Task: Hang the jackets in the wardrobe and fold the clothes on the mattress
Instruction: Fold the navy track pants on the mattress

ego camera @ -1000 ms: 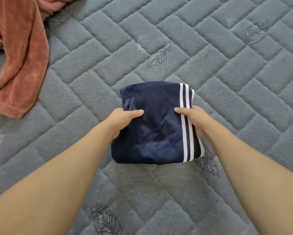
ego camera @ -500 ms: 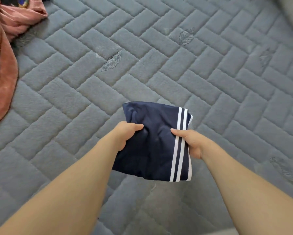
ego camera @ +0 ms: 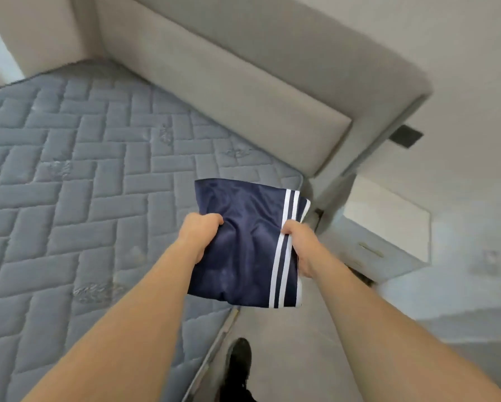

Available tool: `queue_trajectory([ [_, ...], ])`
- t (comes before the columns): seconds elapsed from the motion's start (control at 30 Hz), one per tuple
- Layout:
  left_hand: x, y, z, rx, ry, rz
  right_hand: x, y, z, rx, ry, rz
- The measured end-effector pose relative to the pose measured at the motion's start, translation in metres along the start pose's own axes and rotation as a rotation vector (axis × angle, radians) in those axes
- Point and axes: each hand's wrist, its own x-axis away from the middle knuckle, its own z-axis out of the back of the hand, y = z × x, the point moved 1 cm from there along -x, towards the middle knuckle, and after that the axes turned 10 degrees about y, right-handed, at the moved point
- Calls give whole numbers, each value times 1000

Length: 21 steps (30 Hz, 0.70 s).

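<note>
Gripping a folded navy garment (ego camera: 243, 245), white-striped, seemingly satiny, left hand (ego camera: 198, 232) and right hand (ego camera: 298, 245) clench its sides.

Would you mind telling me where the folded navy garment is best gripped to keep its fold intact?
Hold the folded navy garment at its two side edges near mid-height, one hand coming in from each side, as the left hand and right hand do. It is a limp, flat, roughly square bundle; one-sided holding would likely let its layers droop open. The white-striped edge suits the right hand.
</note>
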Motion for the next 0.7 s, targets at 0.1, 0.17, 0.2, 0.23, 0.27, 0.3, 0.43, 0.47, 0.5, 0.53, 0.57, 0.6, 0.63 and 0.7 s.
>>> queue_trajectory([
  [0.1,66,40,-73,-64,-122,-118,27,-15,97,-61,159,88],
  [0.17,114,62,-121,-125,-214,-210,46,-20,162,-87,270,140],
  [0.2,138,72,-145,-151,-263,-262,56,-20,195,-109,318,162],
  [0.23,162,80,-170,-171,-314,-314,65,-21,227,-142,365,186],
  [0.27,188,87,-195,-192,-367,-365,74,-21,259,-179,417,213],
  [0.3,213,94,-219,-219,-415,-415,83,-20,291,-205,472,242],
  [0.43,312,108,-311,-337,-568,-615,116,-8,409,-290,679,289],
  [0.47,336,109,-333,-349,-607,-658,123,-5,437,-319,726,299],
  [0.5,360,110,-354,-364,-647,-700,132,0,463,-345,774,305],
  [0.53,383,110,-374,-374,-688,-738,140,5,488,-371,824,308],
  [0.57,406,110,-392,-380,-737,-765,149,10,512,-402,872,306],
  [0.6,428,109,-410,-387,-786,-787,158,16,534,-437,917,305],
  [0.63,449,107,-427,-398,-829,-806,167,22,555,-472,964,304],
  [0.7,488,105,-459,-416,-911,-837,184,33,593,-544,1058,305],
])
